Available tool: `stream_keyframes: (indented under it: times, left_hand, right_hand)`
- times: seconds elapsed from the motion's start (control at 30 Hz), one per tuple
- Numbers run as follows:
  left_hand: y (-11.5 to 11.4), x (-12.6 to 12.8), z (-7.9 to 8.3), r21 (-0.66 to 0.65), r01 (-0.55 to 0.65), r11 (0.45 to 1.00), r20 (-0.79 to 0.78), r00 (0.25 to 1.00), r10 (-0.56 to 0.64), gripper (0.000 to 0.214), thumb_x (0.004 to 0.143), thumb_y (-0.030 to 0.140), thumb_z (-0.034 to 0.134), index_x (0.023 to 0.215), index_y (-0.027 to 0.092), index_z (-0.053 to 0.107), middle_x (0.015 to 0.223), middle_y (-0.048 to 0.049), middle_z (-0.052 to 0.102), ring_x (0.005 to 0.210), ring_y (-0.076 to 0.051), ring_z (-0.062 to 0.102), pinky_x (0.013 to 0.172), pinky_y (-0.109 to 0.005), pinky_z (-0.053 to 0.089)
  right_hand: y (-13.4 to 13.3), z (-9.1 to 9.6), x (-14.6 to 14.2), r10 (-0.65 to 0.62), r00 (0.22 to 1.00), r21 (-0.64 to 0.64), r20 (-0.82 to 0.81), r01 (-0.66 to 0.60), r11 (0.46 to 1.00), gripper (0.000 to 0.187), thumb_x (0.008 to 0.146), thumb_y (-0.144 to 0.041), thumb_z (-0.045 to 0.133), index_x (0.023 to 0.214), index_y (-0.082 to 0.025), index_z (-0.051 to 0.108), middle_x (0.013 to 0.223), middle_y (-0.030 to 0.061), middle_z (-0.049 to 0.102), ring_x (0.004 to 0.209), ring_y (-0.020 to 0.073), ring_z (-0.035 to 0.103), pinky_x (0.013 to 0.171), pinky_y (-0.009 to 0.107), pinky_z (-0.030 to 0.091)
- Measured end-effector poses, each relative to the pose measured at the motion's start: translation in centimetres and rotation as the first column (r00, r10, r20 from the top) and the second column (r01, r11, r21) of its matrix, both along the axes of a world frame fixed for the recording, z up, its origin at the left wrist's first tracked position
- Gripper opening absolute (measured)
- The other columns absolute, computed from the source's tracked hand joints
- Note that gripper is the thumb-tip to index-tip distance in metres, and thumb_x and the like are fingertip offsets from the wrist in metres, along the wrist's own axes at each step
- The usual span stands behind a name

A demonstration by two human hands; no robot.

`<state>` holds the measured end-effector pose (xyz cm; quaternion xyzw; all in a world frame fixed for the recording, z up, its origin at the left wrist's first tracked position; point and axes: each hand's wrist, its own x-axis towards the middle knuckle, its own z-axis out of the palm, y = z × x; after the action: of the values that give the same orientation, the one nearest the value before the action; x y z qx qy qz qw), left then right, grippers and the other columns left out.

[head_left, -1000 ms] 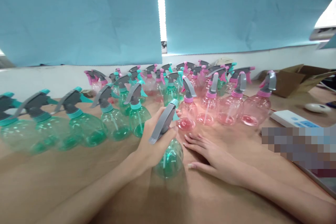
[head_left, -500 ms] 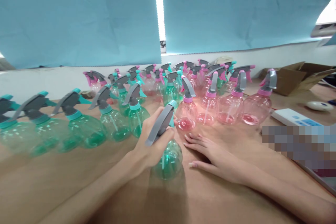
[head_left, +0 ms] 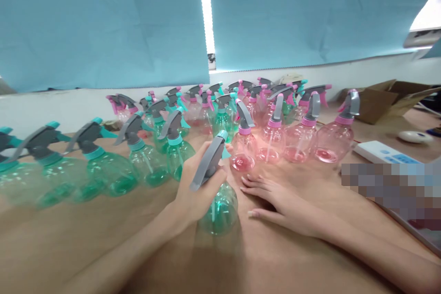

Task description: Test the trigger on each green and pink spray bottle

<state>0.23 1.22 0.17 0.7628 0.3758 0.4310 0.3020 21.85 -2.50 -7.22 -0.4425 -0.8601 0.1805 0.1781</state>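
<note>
My left hand [head_left: 198, 183] is wrapped round the neck of a green spray bottle [head_left: 222, 211] with a grey and teal trigger head. That bottle stands at the middle of the table, and its collar is hidden by my fingers. My right hand [head_left: 275, 197] lies flat on the tabletop with its fingers stretched out, just right of the bottle and holding nothing. Beyond my right fingertips is a pink spray bottle [head_left: 243, 149], the leftmost in a front row of pink ones. A green spray bottle [head_left: 179, 151] stands just behind my left hand.
Several green spray bottles [head_left: 112, 170] line up to the left. More pink and green ones crowd the back near the wall. At the right are an open cardboard box [head_left: 375, 103], a white computer mouse [head_left: 415, 137] and a white and blue box [head_left: 382, 150].
The whole view has shifted slightly. My left hand keeps its hold on the green spray bottle, and my right hand stays flat on the table.
</note>
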Motion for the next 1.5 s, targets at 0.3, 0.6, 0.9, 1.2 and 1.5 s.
stream_keyframes:
  times: [0.3,0.6,0.9,1.2,1.5]
  left_hand:
    - [0.2,0.0,-0.2,0.035,0.002,0.999,0.008,1.000,-0.003,0.004,0.082,0.024,0.052,0.086,0.022,0.051,0.065,0.0052,0.042,0.072,-0.016,0.053,0.062,-0.029,0.036]
    - [-0.1,0.1,0.2,0.010,-0.027,1.000,-0.021,0.999,0.028,0.014,0.081,0.023,0.052,0.093,0.020,0.058,0.076,0.0015,0.058,0.069,-0.015,0.052,0.061,-0.029,0.037]
    - [-0.3,0.6,0.9,-0.071,0.018,0.997,0.009,1.000,-0.018,0.011,0.078,0.023,0.053,0.077,0.022,0.042,0.066,0.0057,0.045,0.054,-0.010,0.040,0.052,-0.026,0.032]
    - [-0.1,0.5,1.2,-0.082,-0.030,0.996,-0.101,0.995,0.022,0.012,0.072,0.026,0.053,0.078,0.022,0.042,0.067,0.0032,0.054,0.056,-0.012,0.047,0.051,-0.026,0.033]
    - [0.0,0.5,0.3,-0.096,0.021,0.995,-0.023,0.999,-0.024,0.019,0.074,0.022,0.056,0.091,0.025,0.047,0.063,0.0063,0.046,0.053,-0.013,0.046,0.051,-0.027,0.038]
  right_hand:
    - [0.2,-0.3,0.2,0.011,1.000,-0.013,-0.024,-0.012,1.000,0.058,0.094,-0.053,0.053,0.140,-0.018,0.052,0.147,0.0123,0.049,0.136,0.0303,0.044,0.112,0.050,0.036]
    - [0.3,-0.5,0.4,0.025,0.998,-0.010,-0.051,-0.026,1.000,0.059,0.093,-0.053,0.055,0.142,-0.020,0.050,0.147,0.0126,0.049,0.135,0.0309,0.044,0.112,0.052,0.035]
    - [0.3,-0.1,0.2,0.028,1.000,-0.017,-0.010,-0.028,0.999,0.059,0.095,-0.054,0.052,0.141,-0.018,0.050,0.148,0.0122,0.048,0.136,0.0293,0.044,0.112,0.049,0.036]
    - [0.3,-0.4,0.3,0.033,0.999,0.003,-0.043,-0.033,0.999,0.057,0.094,-0.051,0.055,0.141,-0.020,0.050,0.147,0.0122,0.049,0.136,0.0304,0.044,0.111,0.051,0.037]
    - [0.1,-0.1,0.2,0.023,0.998,0.006,-0.060,-0.023,1.000,0.054,0.094,-0.049,0.055,0.141,-0.023,0.051,0.147,0.0111,0.050,0.135,0.0308,0.044,0.111,0.051,0.037]
